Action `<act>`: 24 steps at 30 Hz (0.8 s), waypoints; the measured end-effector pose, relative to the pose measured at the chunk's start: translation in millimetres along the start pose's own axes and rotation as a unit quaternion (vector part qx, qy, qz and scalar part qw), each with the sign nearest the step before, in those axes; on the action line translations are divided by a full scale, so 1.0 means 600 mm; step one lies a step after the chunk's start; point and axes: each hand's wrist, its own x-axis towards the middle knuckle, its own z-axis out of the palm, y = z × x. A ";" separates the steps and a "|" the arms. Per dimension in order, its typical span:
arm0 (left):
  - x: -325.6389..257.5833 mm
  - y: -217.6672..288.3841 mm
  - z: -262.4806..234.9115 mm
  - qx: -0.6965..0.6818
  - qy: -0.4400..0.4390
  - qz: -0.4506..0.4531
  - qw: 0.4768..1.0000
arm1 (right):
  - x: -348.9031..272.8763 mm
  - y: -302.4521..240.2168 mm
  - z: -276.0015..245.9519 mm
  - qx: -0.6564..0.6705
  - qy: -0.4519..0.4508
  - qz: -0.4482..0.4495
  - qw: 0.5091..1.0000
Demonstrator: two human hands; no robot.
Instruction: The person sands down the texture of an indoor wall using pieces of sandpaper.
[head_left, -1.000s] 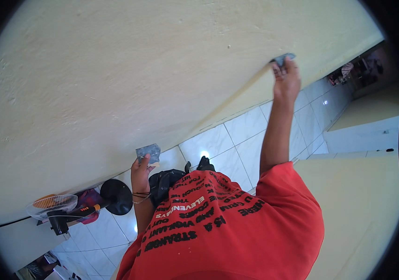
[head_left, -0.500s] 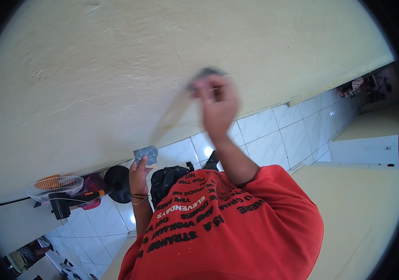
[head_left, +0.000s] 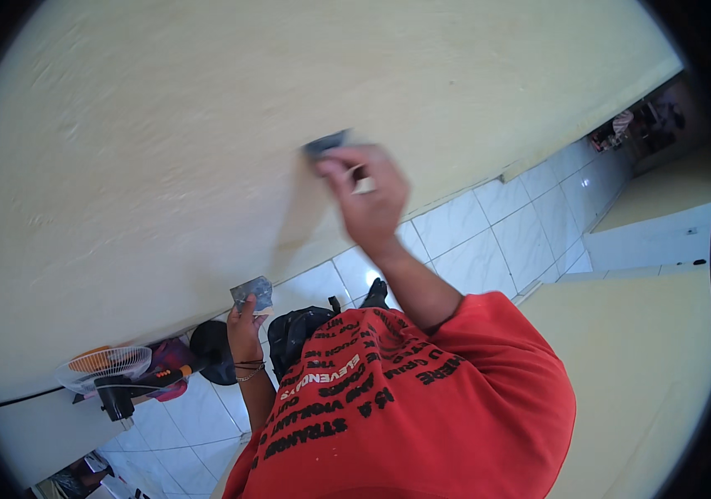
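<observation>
Head view: the right hand (head_left: 365,200) is raised against the pale yellow wall (head_left: 164,141), fingers clenched on a dark grey flat tool (head_left: 328,144) whose edge lies on the wall surface; the hand and tool are blurred, so the tool's exact shape is hard to make out, and a small pale piece under the fingers cannot be identified; the left hand (head_left: 245,320) is held lower, near the foot of the wall, fingers grasping a small grey square pad (head_left: 253,293) that stands up above the knuckles, with bracelets on the wrist; a red shirt (head_left: 422,407) with black print fills the lower middle and hides the body and most of the white tiled floor (head_left: 488,241); a black bag (head_left: 301,328) shows partly behind the shirt; at lower left stand a fan with an orange and white grille (head_left: 104,368), a black round object (head_left: 212,352) and something pink, half covered; the far right corner holds small dark clutter too tiny to tell.
</observation>
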 end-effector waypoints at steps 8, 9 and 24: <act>0.040 -0.024 0.127 0.027 -0.094 -0.029 0.995 | 0.163 0.192 -0.280 0.016 0.239 0.213 0.947; 0.040 -0.026 0.135 0.022 -0.105 -0.026 0.994 | 0.179 0.208 -0.301 0.020 0.238 0.206 0.949; -0.019 0.012 -0.037 -0.013 -0.029 0.007 0.999 | -0.036 -0.052 0.100 -0.045 0.016 -0.249 0.967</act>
